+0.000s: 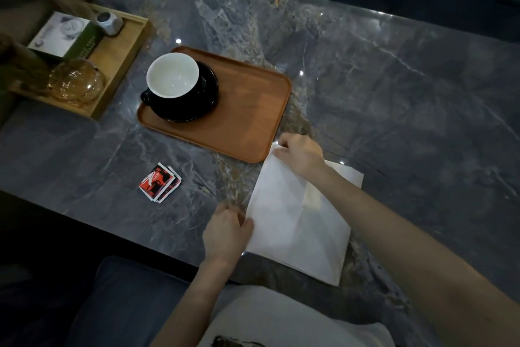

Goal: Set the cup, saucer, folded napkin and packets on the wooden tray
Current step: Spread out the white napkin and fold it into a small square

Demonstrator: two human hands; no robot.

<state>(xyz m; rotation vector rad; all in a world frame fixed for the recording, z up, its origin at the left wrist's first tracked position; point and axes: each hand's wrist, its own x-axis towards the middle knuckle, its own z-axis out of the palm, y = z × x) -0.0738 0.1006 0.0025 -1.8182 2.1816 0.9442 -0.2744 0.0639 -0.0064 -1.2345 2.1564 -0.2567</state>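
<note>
marble table (365,71), box tray (118,65) — amber glass (74,83)

On the grey marble table (365,79) a wooden tray (247,119) holds a black saucer (194,110) with a white-lined cup (172,76) on it, at the tray's left end. Near and left of the tray lie red packets (159,182). To the right, a white napkin (295,223) lies flat; the left hand (226,231) pinches its near-left edge, the right hand (299,155) its far corner
</note>
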